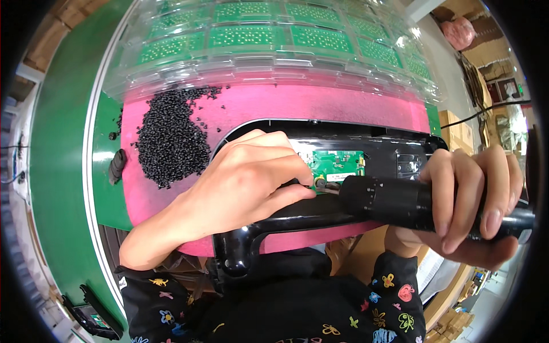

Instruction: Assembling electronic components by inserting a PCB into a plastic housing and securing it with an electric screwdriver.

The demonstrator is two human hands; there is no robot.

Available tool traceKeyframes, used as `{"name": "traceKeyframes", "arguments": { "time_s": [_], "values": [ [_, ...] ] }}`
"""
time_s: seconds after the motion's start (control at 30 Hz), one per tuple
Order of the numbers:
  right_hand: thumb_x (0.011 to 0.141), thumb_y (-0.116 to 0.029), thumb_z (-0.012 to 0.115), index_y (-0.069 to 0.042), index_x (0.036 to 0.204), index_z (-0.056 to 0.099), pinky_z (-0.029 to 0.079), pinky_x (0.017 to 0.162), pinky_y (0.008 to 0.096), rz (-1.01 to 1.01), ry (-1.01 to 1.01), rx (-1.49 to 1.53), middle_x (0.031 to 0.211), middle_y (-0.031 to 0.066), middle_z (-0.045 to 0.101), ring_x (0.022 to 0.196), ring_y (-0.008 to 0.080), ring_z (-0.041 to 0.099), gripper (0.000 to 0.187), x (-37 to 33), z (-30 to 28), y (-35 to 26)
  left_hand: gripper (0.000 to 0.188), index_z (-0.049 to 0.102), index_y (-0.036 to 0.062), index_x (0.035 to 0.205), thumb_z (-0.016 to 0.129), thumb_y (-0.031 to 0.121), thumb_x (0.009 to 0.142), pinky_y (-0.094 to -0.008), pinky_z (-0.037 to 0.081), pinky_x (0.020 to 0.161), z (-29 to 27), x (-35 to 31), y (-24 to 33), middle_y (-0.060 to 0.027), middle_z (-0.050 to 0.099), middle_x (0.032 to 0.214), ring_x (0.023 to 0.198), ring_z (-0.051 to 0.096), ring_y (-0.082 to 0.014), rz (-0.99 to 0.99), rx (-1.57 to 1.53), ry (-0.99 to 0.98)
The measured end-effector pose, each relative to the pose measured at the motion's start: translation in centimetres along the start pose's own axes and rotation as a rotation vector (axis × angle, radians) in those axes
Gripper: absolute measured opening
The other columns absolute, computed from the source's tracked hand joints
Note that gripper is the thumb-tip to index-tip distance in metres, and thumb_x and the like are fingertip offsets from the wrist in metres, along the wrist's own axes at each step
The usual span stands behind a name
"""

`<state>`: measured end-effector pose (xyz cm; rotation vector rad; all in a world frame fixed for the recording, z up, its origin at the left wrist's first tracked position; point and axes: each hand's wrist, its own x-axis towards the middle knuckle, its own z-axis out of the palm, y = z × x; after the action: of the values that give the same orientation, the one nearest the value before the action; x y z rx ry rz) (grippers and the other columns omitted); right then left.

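Observation:
A black plastic housing [309,220] with a handle-like arm lies in front of me, its open side up. Inside it sits a green circuit board [337,163]. My right hand [474,197] is wrapped round a black electric screwdriver [389,200], held almost level, its metal bit pointing left to the board's lower left corner. Beside the bit, my left hand [251,177] has thumb and forefinger pinched close together over the board's edge. Whatever is between those fingertips is too small or hidden to make out. The left hand covers the housing's left part.
A pink mat [251,106] lies under the housing. On its left is a heap of small black pieces [171,137]. Clear plastic trays [251,71] of green boards stand along the far side. A dark bundle [117,166] and another black housing [94,314] lie at the left.

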<state>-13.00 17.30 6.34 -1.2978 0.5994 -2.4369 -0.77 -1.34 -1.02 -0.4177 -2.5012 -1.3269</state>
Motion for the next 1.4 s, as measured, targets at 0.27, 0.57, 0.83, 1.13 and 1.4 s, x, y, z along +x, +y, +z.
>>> {"name": "traceKeyframes", "arguments": {
  "time_s": [0.27,0.57,0.83,1.13,1.4],
  "values": [
    [0.08,-0.014,0.078,-0.007,0.091,0.047,0.053,0.051,0.0212,-0.03,-0.031,-0.109,0.085,0.0039,0.058,0.05,0.0088,0.06,0.034,0.2,1.4,0.3,0.018,0.071,0.0013,0.086,0.081,0.004,0.071,-0.0345,0.049,0.071,0.2,-0.1,0.3,-0.0061,0.069,0.079,0.076,0.066,-0.0232,0.074,0.003,0.145],
    [0.079,-0.013,0.078,-0.006,0.091,0.047,0.053,0.046,0.0206,-0.037,0.009,-0.103,0.083,0.004,0.059,0.047,0.0091,0.059,0.034,0.2,1.7,0.2,0.022,0.07,-0.0015,0.096,0.077,0.003,0.075,-0.0367,0.051,0.079,-0.2,0.1,0.3,-0.0098,0.071,0.085,0.084,0.068,-0.0265,0.042,-0.205,0.066],
    [0.081,-0.004,0.075,-0.002,0.085,0.047,0.058,0.042,0.0249,0.06,-0.093,0.237,0.078,0.0088,0.06,0.047,0.0151,0.063,0.029,1.2,1.7,-0.4,0.028,0.058,-0.0028,0.122,0.046,0.016,0.105,-0.0377,0.05,0.087,-0.8,-0.3,-0.3,-0.0162,0.065,0.111,0.1,0.064,-0.0303,0.06,-0.712,-0.337],
    [0.083,-0.004,0.073,-0.003,0.086,0.046,0.056,0.041,0.0238,0.076,-0.17,0.27,0.079,0.0096,0.061,0.046,0.0139,0.062,0.027,1.1,1.5,0.2,0.015,0.068,-0.0048,0.102,0.068,-0.001,0.087,-0.0378,0.054,0.084,-1.7,0.2,0.0,-0.015,0.07,0.1,0.094,0.068,-0.0294,-0.022,-0.591,-0.289],
    [0.084,-0.008,0.073,-0.003,0.09,0.045,0.056,0.042,0.0227,0.147,-0.233,0.224,0.084,0.0099,0.059,0.046,0.0124,0.061,0.029,1.5,1.0,0.1,0.014,0.069,-0.006,0.097,0.07,-0.005,0.083,-0.0369,0.055,0.081,-0.9,0.3,0.2,-0.0152,0.071,0.098,0.09,0.07,-0.0284,0.015,-0.653,-0.226]
  ]
}}
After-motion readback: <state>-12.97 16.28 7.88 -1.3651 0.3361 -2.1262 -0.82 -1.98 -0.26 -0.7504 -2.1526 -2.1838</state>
